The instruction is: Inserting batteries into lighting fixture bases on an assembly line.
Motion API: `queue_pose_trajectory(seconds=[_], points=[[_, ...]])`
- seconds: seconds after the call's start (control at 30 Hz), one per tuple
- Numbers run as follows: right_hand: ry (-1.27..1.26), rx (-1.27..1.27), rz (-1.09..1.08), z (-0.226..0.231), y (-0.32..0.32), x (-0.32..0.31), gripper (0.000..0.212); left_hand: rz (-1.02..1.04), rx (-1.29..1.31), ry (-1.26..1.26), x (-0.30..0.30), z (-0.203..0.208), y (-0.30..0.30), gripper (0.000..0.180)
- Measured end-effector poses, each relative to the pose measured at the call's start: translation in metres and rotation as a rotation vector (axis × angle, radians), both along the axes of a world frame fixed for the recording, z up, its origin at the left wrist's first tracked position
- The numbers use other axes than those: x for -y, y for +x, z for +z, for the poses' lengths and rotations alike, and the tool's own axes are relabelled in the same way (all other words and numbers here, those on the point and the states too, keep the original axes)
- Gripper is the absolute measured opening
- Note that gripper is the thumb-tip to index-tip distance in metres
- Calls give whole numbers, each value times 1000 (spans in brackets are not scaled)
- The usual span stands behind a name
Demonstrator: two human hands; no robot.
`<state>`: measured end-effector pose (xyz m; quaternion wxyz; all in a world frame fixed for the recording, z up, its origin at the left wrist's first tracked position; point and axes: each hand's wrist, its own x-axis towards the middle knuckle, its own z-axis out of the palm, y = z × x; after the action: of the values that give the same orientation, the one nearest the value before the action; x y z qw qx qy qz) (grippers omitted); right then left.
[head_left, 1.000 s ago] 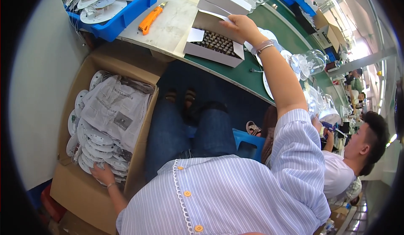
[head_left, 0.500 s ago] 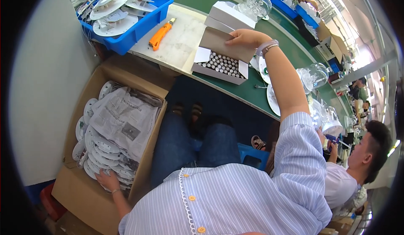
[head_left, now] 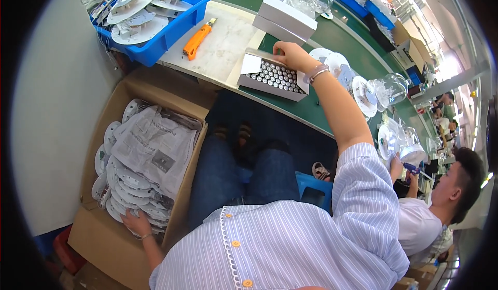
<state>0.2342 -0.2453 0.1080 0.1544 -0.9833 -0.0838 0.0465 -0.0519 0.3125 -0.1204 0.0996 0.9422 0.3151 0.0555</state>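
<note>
On the bench, a white carton (head_left: 272, 89) holds rows of silver-ended cylinders (head_left: 280, 76) that look like batteries. My right hand (head_left: 294, 58) is at its far edge, fingers curled over the raised flap. Down at the left, an open cardboard box (head_left: 106, 238) is filled with white discs (head_left: 132, 191) carrying small boards and wires, overlapping in a pile. Printed newspaper (head_left: 155, 137) covers part of them. My left hand (head_left: 137, 223) rests against the near end of the pile with fingers apart, the tips partly hidden among the discs.
A blue bin (head_left: 171, 41) of similar discs stands at the bench's left, beside an orange utility knife (head_left: 198, 40). Behind the carton sit a closed white box (head_left: 285, 19) and clear domes (head_left: 314, 2). To the right, a co-worker (head_left: 433, 207) holds a purple tool (head_left: 411, 168).
My right hand has moved left and slightly down, and the carton's flap has tilted away, now seen nearly edge-on. My left hand stays at the pile. Discs right of the carton show more fully.
</note>
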Motion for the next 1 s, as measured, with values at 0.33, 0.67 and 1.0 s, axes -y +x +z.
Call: queue_pose_trajectory(seconds=[0.33, 0.67, 1.0], points=[[-120, 412, -299, 6, -85, -20, 28, 1, -18, 21, -6, 0, 1, 49], [-387, 782, -242, -7, -130, 26, 8, 2, -28, 13, 3, 4, 0, 50], [-186, 848, -216, -12, -125, -1, 9, -152, -304, 332, 7, 15, 12, 33]])
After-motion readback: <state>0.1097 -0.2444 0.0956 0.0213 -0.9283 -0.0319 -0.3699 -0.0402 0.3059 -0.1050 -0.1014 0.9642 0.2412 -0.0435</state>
